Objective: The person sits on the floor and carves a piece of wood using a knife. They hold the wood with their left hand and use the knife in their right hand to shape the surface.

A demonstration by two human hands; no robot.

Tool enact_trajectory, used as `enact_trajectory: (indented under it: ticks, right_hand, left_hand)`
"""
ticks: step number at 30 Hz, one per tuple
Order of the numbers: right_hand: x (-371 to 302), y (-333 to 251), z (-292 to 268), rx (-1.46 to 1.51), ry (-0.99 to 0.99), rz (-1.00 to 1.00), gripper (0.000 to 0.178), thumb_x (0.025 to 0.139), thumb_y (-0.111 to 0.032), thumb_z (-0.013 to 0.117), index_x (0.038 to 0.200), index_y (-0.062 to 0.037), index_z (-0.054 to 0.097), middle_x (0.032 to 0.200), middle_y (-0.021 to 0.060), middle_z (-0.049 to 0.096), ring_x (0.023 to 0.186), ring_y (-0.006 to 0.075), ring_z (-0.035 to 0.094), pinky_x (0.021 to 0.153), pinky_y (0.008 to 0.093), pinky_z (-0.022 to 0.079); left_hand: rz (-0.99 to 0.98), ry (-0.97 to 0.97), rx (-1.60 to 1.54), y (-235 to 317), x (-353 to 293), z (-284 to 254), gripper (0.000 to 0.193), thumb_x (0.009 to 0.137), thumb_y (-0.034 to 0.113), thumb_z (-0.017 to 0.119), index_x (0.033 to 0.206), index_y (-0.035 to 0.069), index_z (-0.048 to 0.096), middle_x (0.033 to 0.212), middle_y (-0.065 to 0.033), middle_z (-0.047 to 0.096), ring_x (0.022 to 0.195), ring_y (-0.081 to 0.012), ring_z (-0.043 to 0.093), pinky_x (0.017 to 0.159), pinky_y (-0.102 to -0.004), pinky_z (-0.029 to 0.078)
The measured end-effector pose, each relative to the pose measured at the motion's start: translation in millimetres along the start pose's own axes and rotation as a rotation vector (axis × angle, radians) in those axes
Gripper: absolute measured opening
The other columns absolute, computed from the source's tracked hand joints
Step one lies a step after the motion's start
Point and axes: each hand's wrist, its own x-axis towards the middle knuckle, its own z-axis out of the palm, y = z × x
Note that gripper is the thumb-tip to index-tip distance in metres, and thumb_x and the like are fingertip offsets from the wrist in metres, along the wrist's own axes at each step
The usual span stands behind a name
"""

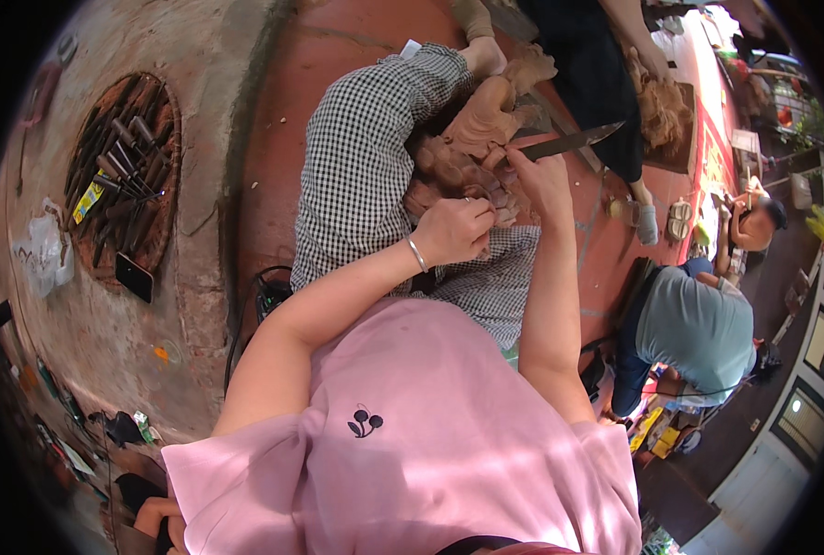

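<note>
A brown wood carving (455, 166) with rounded, scale-like relief rests between my legs, over my checked trousers. My left hand (456, 229), with a bracelet at its wrist, is closed at the near edge of the carving; its fingertips are partly hidden. My right hand (543, 190) is closed at the carving's right side, around a knife. The long dark knife blade (569, 143) sticks out beyond my fingers and points to the right; its handle is mostly covered by the hand.
On a ledge at left stand a round basket (173, 222) of chisels, a phone (134, 277) and a plastic bag (46, 254). A person in dark clothes (578, 55) touches another carving (663, 111) ahead. Someone in a grey-green shirt (694, 319) bends at right, near sandals (679, 219).
</note>
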Motion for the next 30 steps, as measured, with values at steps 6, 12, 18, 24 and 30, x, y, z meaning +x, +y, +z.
enact_trajectory:
  ticks: [6,12,18,24,30]
  right_hand:
    - [-12,-49,11,-0.524,-0.062,0.142,0.028,0.087,-0.031,0.066,0.095,-0.0064,0.075,0.099,0.0140,0.071,0.091,0.0322,0.068,0.083,0.0419,0.053]
    - [-17,-25,-12,0.152,0.045,0.077,0.025,0.087,-0.024,0.066,0.100,-0.0043,0.074,0.097,0.0170,0.072,0.092,0.0339,0.069,0.080,0.0403,0.054]
    - [-20,-32,1,0.055,0.199,-0.139,0.026,0.085,-0.023,0.065,0.098,-0.0020,0.073,0.086,0.0192,0.071,0.086,0.0357,0.070,0.077,0.0412,0.055]
    - [-35,-38,-20,0.472,0.229,0.177,0.021,0.088,-0.016,0.069,0.099,0.0017,0.072,0.084,0.0145,0.072,0.079,0.0217,0.072,0.071,0.0346,0.055]
    - [-49,-23,-1,0.458,0.403,0.142,0.025,0.088,-0.019,0.073,0.096,0.0046,0.069,0.088,0.0129,0.071,0.084,0.0207,0.070,0.075,0.0337,0.055]
  left_hand:
    - [-0.014,0.008,0.031,2,2,-3,0.017,0.070,0.009,0.070,0.085,0.006,0.065,0.091,-0.0036,0.066,0.071,-0.0222,0.067,0.060,-0.0338,0.056]
    - [0.002,0.015,0.012,0,0,0,0.018,0.068,0.010,0.070,0.085,0.007,0.065,0.090,-0.0036,0.066,0.071,-0.0225,0.066,0.060,-0.0338,0.056]
    - [-0.007,-0.002,0.018,1,1,-3,0.018,0.070,0.010,0.070,0.087,0.006,0.065,0.091,-0.0043,0.066,0.070,-0.0233,0.066,0.060,-0.0344,0.056]
    - [-0.003,0.031,-0.003,1,2,-3,0.017,0.071,0.010,0.069,0.087,0.006,0.065,0.089,-0.0044,0.066,0.071,-0.0235,0.066,0.060,-0.0344,0.056]
    - [0.003,0.019,0.004,1,2,-2,0.017,0.070,0.009,0.069,0.086,0.005,0.066,0.089,-0.0047,0.066,0.071,-0.0234,0.067,0.060,-0.0344,0.056]
